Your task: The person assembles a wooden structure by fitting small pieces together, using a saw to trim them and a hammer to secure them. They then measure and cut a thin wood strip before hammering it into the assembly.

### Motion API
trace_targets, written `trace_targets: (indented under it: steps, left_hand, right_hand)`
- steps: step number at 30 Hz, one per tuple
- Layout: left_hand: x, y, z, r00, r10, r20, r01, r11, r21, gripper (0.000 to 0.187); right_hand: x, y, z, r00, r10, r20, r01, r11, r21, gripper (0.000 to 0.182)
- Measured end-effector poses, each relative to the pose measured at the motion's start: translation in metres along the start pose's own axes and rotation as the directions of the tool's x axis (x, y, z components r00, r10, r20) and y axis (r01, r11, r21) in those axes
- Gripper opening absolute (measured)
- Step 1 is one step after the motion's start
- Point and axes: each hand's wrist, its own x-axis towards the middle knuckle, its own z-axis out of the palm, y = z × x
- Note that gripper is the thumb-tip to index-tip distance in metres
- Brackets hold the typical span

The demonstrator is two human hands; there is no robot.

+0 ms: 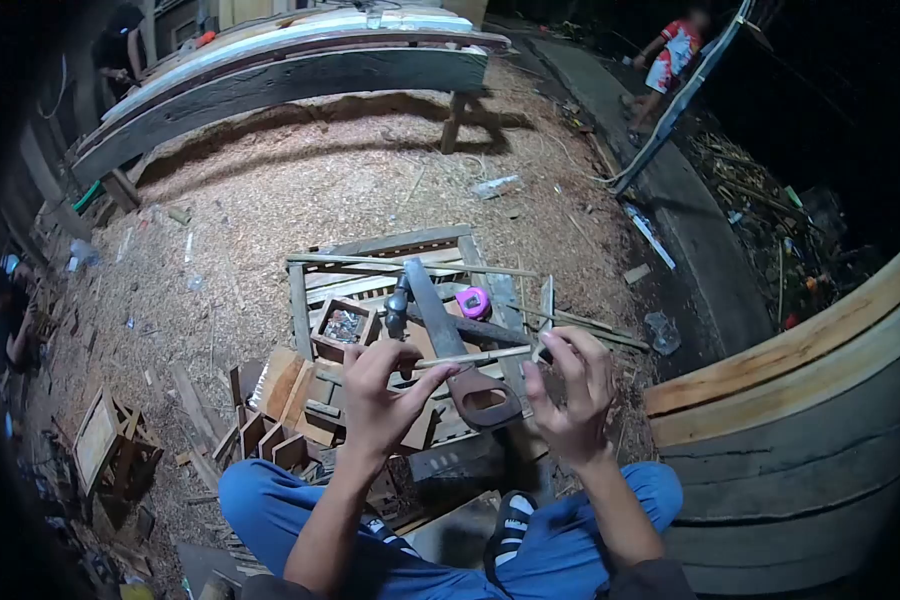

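Note:
My left hand [382,388] pinches one end of a thin wooden strip [475,357], held level in front of me. At the strip's other end is my right hand [576,395], its thumb and forefinger apart around the tip. Beneath the strip lies a handsaw [432,310], its brown handle towards me, on a low slatted wooden bench [460,236]. A hammer [397,308] rests left of the blade, beside a wooden box of nails [344,327]. Right of the blade sits a pink tape measure [473,302].
Small wooden compartments [270,440] and offcuts lie left of the bench. Curved planks [780,430] rise at the right. A long workbench [290,85] stands ahead over sawdust-covered ground. One person [670,55] is on the path; another [120,50] is by the workbench.

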Motion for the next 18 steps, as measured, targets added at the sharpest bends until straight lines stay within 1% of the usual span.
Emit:
trace_targets:
  steps: [3,4,5,6,7,8,9,10,11,13,15,16,17,18]
  left_hand:
    - [-0.005,0.0,-0.004,1.0,0.001,-0.005,-0.001,0.999,0.05,0.034]
    - [-0.009,0.004,-0.005,0.999,-0.032,0.008,0.031,0.996,0.079,0.034]
    - [-0.011,0.009,-0.007,0.999,-0.034,0.008,0.033,0.994,0.1,0.034]
    - [-0.012,0.014,-0.009,1.0,0.013,0.019,-0.016,0.991,0.135,0.036]
    - [-0.013,0.019,-0.011,0.998,0.059,0.028,-0.063,0.983,0.17,0.038]
    - [-0.013,0.023,-0.015,0.994,0.097,0.051,-0.106,0.962,0.251,0.039]
    - [-0.013,0.028,-0.016,0.995,0.094,0.043,-0.102,0.957,0.271,0.039]
    - [-0.012,0.032,-0.015,0.993,0.121,0.018,-0.121,0.95,0.288,0.04]
    - [-0.012,0.037,-0.014,0.989,0.147,-0.001,-0.14,0.944,0.3,0.04]
    - [-0.011,0.05,-0.01,0.99,0.14,-0.006,-0.131,0.939,0.319,0.041]
    - [-0.007,0.065,-0.009,0.979,0.204,-0.003,-0.185,0.895,0.406,0.041]
    - [-0.009,0.071,-0.008,0.981,0.196,0.003,-0.179,0.889,0.421,0.036]
    - [-0.012,0.073,-0.007,0.981,0.196,0.007,-0.179,0.884,0.431,0.036]
    - [-0.016,0.074,-0.006,0.975,0.223,0.011,-0.205,0.872,0.444,0.033]
  right_hand:
    - [0.005,0.007,0.012,1.0,0.007,0.005,-0.007,0.996,0.084,0.042]
    - [0.002,0.009,0.015,0.996,-0.041,0.083,0.029,0.989,0.142,0.041]
    - [-0.002,0.011,0.017,0.983,-0.092,0.159,0.059,0.977,0.204,0.041]
    - [-0.007,0.012,0.021,0.978,-0.122,0.167,0.086,0.974,0.211,0.04]
    - [-0.013,0.013,0.021,0.979,-0.127,0.161,0.087,0.969,0.232,0.04]
    - [-0.017,0.016,0.021,0.982,-0.135,0.134,0.098,0.963,0.252,0.039]
    - [-0.019,0.018,0.021,0.984,-0.143,0.107,0.109,0.956,0.272,0.039]
    - [-0.018,0.018,0.019,0.987,-0.146,0.071,0.12,0.951,0.285,0.038]
    - [-0.018,0.018,0.017,0.987,-0.145,0.068,0.119,0.947,0.299,0.038]
    - [-0.018,0.018,0.011,0.995,-0.1,-0.017,0.1,0.934,0.344,0.035]
    - [-0.018,0.023,0.007,0.993,-0.101,-0.06,0.115,0.933,0.34,0.034]
    - [-0.019,0.025,0.004,0.99,-0.107,-0.091,0.131,0.937,0.323,0.033]
    - [-0.019,0.025,0.0,0.99,-0.102,-0.096,0.128,0.934,0.333,0.033]
    - [-0.018,0.025,-0.004,0.989,-0.115,-0.096,0.142,0.928,0.343,0.029]
